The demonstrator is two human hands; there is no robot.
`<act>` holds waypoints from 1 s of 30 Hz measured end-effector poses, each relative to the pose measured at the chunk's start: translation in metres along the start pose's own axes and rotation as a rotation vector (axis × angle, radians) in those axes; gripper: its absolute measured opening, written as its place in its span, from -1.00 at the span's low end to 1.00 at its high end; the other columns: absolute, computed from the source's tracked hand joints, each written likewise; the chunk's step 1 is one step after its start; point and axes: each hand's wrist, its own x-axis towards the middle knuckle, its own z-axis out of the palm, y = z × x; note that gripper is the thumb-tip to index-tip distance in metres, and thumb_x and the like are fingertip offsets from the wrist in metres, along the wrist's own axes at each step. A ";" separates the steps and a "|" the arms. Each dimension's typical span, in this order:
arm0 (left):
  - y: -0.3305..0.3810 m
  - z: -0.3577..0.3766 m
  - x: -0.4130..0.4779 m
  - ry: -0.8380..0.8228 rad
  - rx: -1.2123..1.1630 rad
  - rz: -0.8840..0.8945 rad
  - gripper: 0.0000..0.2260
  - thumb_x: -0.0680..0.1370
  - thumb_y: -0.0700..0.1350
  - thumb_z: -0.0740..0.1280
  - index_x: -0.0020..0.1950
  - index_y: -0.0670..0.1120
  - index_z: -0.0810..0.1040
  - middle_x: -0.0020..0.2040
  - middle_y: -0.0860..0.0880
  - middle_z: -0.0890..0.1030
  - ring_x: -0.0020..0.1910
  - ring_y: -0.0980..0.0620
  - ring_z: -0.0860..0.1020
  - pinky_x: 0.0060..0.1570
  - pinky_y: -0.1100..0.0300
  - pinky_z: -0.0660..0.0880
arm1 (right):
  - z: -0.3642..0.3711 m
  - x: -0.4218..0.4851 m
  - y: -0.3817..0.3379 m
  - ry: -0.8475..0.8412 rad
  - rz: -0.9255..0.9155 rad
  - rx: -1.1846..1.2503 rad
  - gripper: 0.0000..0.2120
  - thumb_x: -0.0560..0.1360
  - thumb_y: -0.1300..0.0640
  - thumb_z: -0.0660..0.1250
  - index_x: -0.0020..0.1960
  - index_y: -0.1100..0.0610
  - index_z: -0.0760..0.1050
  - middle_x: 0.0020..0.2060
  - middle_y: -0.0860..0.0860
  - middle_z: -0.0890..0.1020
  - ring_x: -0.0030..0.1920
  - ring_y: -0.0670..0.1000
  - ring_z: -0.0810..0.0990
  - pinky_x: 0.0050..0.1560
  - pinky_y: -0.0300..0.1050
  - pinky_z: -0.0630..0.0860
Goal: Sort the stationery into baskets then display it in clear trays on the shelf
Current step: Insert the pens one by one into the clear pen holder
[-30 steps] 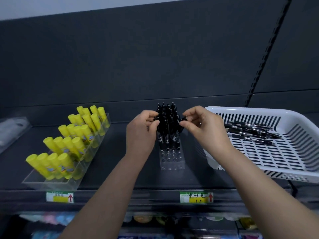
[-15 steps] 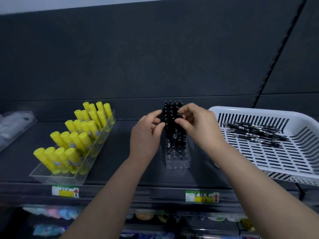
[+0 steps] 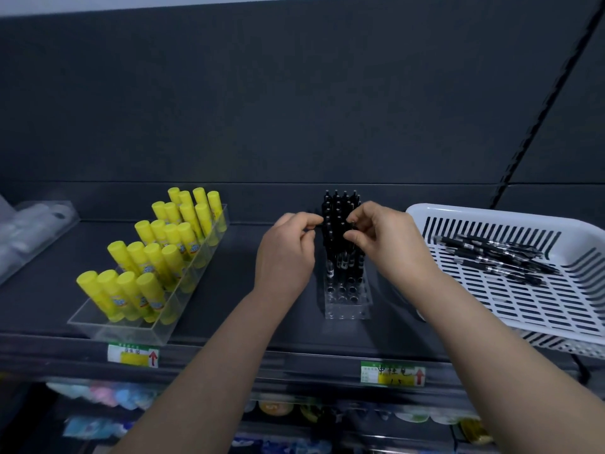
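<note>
A clear pen tray with rows of holes stands on the dark shelf; its back rows hold upright black pens. My left hand is at the left side of the pen cluster, fingers pinched at a pen. My right hand is at the right side, thumb and forefinger pinching a black pen among the standing ones. A white slotted basket on the right holds several loose black pens.
A long clear tray on the left holds several upright yellow glue sticks. A clear container of pale items sits at the far left. Price labels line the shelf edge; lower shelves hold coloured goods.
Both hands have closed in on the pen cluster from either side. My right hand moved left from beside the basket onto the pens.
</note>
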 end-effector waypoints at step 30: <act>0.159 0.217 0.031 -0.786 0.279 0.189 -0.81 0.56 -0.16 0.30 0.15 -0.01 0.61 0.10 0.06 0.63 0.11 0.04 0.55 0.11 0.09 0.50 | -0.182 -0.082 0.205 -0.020 0.358 -0.570 -0.80 0.56 0.08 0.25 0.15 -0.08 0.53 0.04 -0.08 0.61 0.09 0.04 0.56 -0.11 -0.09 0.46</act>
